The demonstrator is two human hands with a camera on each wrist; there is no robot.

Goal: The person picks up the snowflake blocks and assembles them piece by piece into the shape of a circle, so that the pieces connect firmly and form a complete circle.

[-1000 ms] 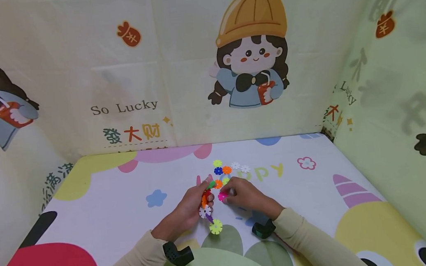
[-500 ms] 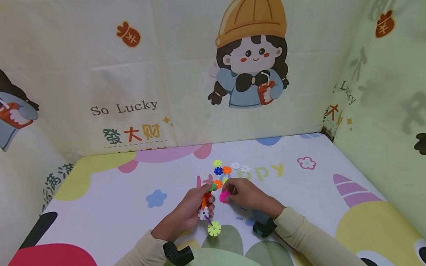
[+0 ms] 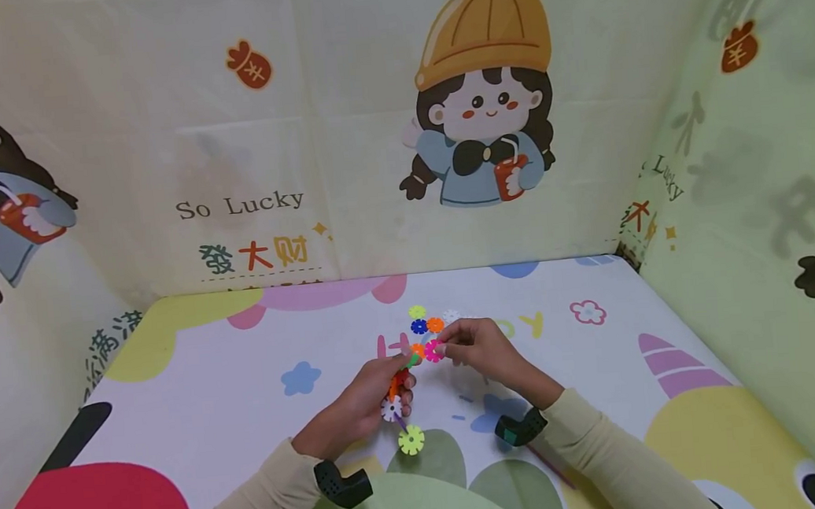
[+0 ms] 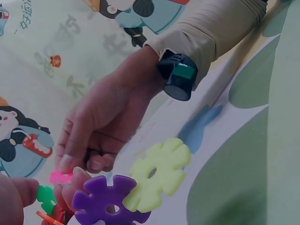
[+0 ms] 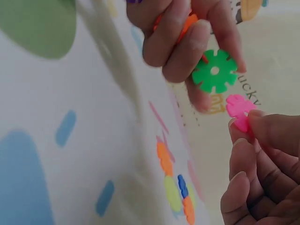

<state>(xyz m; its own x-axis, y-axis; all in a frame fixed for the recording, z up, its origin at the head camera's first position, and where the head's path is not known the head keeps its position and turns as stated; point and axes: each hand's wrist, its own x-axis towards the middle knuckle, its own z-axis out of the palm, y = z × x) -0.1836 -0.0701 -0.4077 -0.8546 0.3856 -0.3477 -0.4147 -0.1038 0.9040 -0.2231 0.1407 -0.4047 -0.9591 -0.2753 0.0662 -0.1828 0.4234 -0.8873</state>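
Note:
In the head view my left hand (image 3: 374,391) grips a chain of slotted snowflake building discs. A green disc (image 5: 220,82) stands at its upper end by the thumb; red and orange ones are partly hidden by the fingers. Below hang a white disc (image 3: 391,408), a purple disc (image 4: 96,199) and a yellow-green disc (image 4: 164,161). My right hand (image 3: 485,351) pinches a pink snowflake disc (image 5: 236,105) between thumb and forefinger, tilted and a small gap away from the green one in the right wrist view.
Beyond the hands lie several loose discs on the printed tabletop: a yellow one (image 3: 417,311), a blue one (image 3: 420,327), orange ones (image 3: 435,325) and a white one (image 3: 450,314) partly behind the right hand. A patterned cloth wall (image 3: 362,210) rises at the table's back edge.
My right hand has moved up and slightly right with the pink disc, which now faces the camera more. The left hand barely shifts; the green disc at its chain's end shows a bit more to the right.

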